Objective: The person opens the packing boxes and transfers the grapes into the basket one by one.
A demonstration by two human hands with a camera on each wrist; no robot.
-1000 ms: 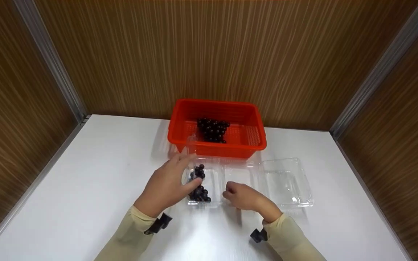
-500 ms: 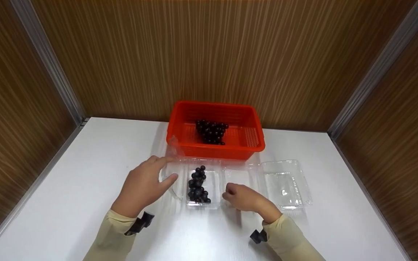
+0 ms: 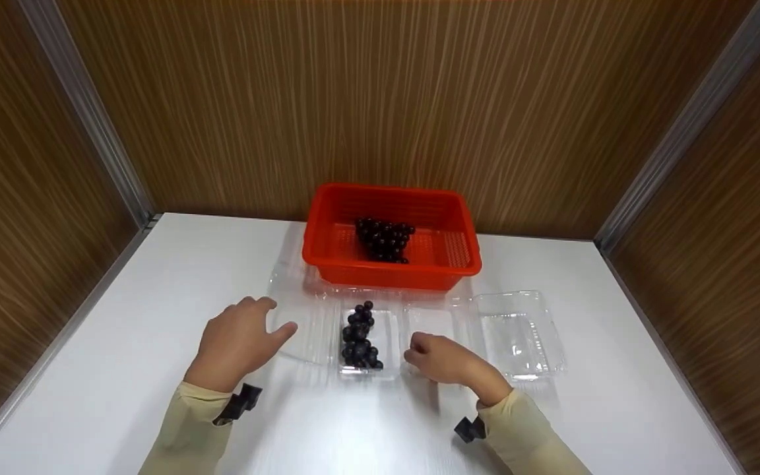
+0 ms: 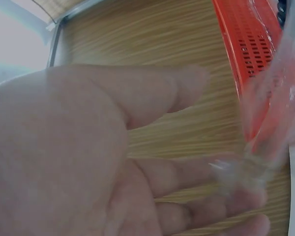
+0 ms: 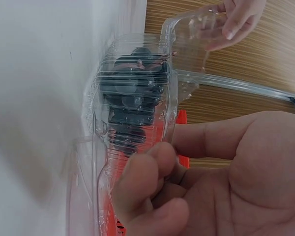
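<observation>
A bunch of dark grapes [image 3: 359,338] lies in a clear plastic clamshell box [image 3: 386,336], along its left side. The box's see-through lid [image 3: 304,323] is folded out to the left. At the lid's outer edge is my left hand [image 3: 235,344], thumb and fingers spread; in the left wrist view, clear plastic lies over its fingertips [image 4: 246,196]. My right hand [image 3: 446,359] is at the right side of the grape box with its fingers curled, and in the right wrist view thumb and fingers pinch its rim [image 5: 171,105]. The exact grip is partly hidden.
Behind the boxes stands a red plastic basket [image 3: 393,272] with more dark grapes [image 3: 385,239] inside. To the right sits a second clear box [image 3: 436,320], its lid [image 3: 515,336] opened rightward. Wood-patterned walls [image 3: 380,99] close in the white table [image 3: 123,369].
My left hand has moved left, away from over the grapes. The grape box's lid has swung outward and down to the left with it. My right hand has stayed in place.
</observation>
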